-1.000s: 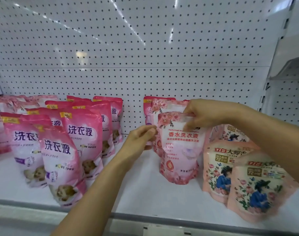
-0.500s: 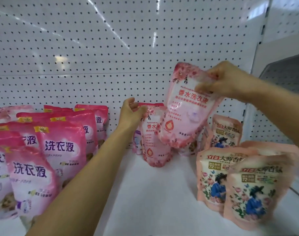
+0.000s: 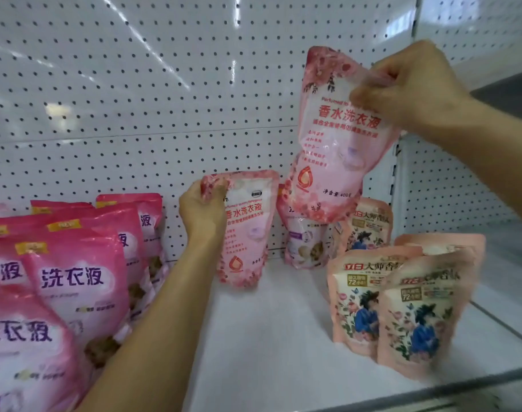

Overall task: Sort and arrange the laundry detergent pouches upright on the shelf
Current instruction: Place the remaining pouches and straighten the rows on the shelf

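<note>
Right hand: the right hand (image 3: 408,90) holds a pale pink rose-print pouch (image 3: 337,138) up in the air, fingers (image 3: 369,98) curled round its top right corner and pinching it; the pouch hangs tilted, its bottom well above the shelf.
Left hand: the left hand (image 3: 201,211) grips the top left corner of a second rose-print pouch (image 3: 247,230), fingers wrapped over the top edge; this pouch stands about upright near the back edge of the shelf, close to the pegboard.
Shelf: the white shelf (image 3: 268,337) has bare surface in the middle, running from the front edge back to the second rose-print pouch.
Left side: bright pink pouches (image 3: 75,281) stand packed in rows from the back toward the front left corner, the nearest one just beside the left forearm.
Right side: peach floral pouches (image 3: 414,316) stand near the front right corner, two in front and one behind them toward the back.
Back, centre-right: another pink pouch (image 3: 304,242) stands against the pegboard (image 3: 135,99), below the lifted pouch and partly hidden by it.
Front edge: a grey rail (image 3: 432,391) runs along the shelf front.
</note>
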Demonstrator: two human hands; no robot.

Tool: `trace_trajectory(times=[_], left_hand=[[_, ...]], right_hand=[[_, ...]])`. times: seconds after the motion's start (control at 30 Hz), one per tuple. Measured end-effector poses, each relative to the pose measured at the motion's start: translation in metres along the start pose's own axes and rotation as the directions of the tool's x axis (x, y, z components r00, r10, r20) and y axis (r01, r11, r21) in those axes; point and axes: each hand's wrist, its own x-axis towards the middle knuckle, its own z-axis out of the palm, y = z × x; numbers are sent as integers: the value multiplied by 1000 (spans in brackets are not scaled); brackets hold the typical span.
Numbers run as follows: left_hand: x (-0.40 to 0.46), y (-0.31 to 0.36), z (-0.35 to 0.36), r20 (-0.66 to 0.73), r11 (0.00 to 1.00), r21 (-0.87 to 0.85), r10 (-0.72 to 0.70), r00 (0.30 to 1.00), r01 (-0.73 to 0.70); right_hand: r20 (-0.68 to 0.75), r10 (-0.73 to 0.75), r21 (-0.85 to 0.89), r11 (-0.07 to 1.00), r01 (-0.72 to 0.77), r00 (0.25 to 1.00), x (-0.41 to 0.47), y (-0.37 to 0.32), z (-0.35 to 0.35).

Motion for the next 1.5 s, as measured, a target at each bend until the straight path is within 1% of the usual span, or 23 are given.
trace_trajectory(times=[0.13,0.2,0.27,0.33,0.47,0.6,0.7,0.77,0.9,1.07,1.2,1.33,1.5], left_hand=[[-22,25,-13,-48,995,-72,65,997,-68],[-39,35,-19,-45,993,-86,71,996,-75],[-56,44,-25,-29,991,-124,48,998,-51],[-75,52,-33,-11,989,-148,21,1000,-23],[-123,70,-51,11,985,-169,38,999,-36],[-179,88,-75,5,981,-193,39,999,-38],[-220,95,-94,-13,975,-222,4,1000,-7],[-244,98,-110,-36,980,-199,-16,999,8],[-280,103,-147,-91,993,-114,-19,996,9],[-297,109,-210,-151,988,-155,-23,988,-1],[-298,106,-270,-221,992,-127,2,975,-30],[-284,96,-342,-271,996,-81,9,963,-32],[-251,93,-451,-259,999,-23,21,966,-28]], right_hand=[[-69,7,11,1000,-6,998,-16,-19,-9],[-62,-4,20,1000,5,998,-25,-28,-19],[-39,-11,26,1000,12,999,-38,-36,-32],[2,-11,20,1000,10,1000,-52,-41,-46],[108,-38,-6,999,39,993,-90,-46,-72],[197,-56,37,998,49,979,-132,-47,-96],[252,-87,71,995,71,964,-164,-48,-108],[290,-109,96,992,84,951,-184,-50,-113],[391,-109,134,989,61,914,-215,-63,-115],[480,-137,147,986,74,866,-241,-99,-101],[521,-167,189,979,78,837,-256,-141,-73],[548,-186,199,976,88,815,-268,-191,-29],[596,-168,224,974,39,785,-281,-257,43]])
